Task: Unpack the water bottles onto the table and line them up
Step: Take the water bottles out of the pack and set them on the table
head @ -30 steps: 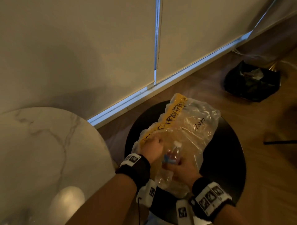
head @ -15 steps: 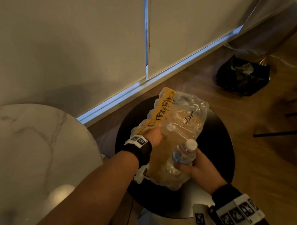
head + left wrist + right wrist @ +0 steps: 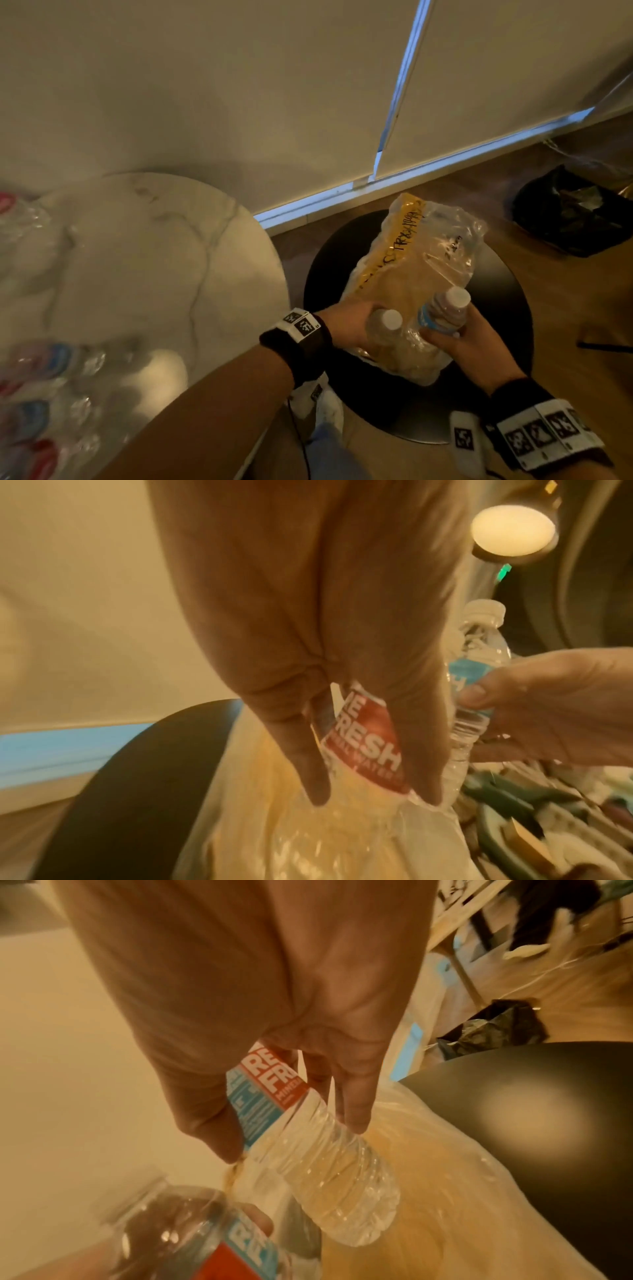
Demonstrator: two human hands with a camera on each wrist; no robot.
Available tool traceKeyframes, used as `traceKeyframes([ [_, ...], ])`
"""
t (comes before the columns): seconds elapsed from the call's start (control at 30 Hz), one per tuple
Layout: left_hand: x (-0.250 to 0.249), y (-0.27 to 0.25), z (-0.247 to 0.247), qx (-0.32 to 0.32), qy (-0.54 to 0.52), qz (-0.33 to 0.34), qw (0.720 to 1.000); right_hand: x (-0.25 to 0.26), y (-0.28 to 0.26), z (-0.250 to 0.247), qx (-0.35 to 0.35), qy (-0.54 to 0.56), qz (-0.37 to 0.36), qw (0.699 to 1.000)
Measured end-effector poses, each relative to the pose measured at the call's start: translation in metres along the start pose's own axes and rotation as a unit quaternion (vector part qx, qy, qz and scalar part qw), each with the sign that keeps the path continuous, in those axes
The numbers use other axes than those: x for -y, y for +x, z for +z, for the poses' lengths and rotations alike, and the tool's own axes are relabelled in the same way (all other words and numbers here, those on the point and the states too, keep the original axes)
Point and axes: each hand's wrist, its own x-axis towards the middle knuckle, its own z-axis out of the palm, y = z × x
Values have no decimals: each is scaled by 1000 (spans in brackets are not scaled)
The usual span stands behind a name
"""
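Note:
A torn clear plastic pack wrap (image 3: 414,274) with a yellow strip lies on a round black stool (image 3: 507,308). My left hand (image 3: 356,320) grips a white-capped water bottle (image 3: 383,329) at the wrap's near end; its red label (image 3: 363,739) shows between the fingers (image 3: 301,750) in the left wrist view. My right hand (image 3: 459,341) grips a second bottle (image 3: 445,311) with a blue and red label, held just right of the first and above the wrap. That bottle (image 3: 308,1150) tilts down from my right hand (image 3: 291,1123).
A round white marble table (image 3: 154,267) stands to the left of the stool. Several blurred bottles (image 3: 37,394) with red and blue labels stand along its left edge. A black bag (image 3: 575,212) lies on the wooden floor at the far right. A wall runs behind.
My left hand has moved from the top of the wrap to its near end and now grips a second bottle. The right hand has kept its bottle. The view swung left, showing the table's bottles.

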Motion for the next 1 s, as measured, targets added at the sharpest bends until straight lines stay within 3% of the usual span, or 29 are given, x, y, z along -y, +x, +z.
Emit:
traceKeyframes([
  [0.13,19,-95,19,-168,-139,-3,976,43,-37,41,18,-28,-80,996],
  [0.27,47,-194,51,-327,-221,-43,918,72,-74,112,88,-9,-126,988],
  [0.43,107,-315,105,-468,-241,-145,838,99,-127,230,204,-10,-136,969],
  [0.5,133,-356,125,-495,-249,-178,813,105,-148,279,234,-12,-141,962],
  [0.63,170,-420,154,-513,-255,-215,791,112,-189,361,269,-25,-154,950],
  [0.8,205,-456,161,-544,-306,-195,756,108,-214,430,224,-63,-172,957],
  [0.9,216,-462,157,-542,-290,-181,768,110,-216,444,198,-84,-171,961],
  [1.0,228,-463,159,-515,-252,-196,795,112,-213,442,221,-110,-155,957],
])
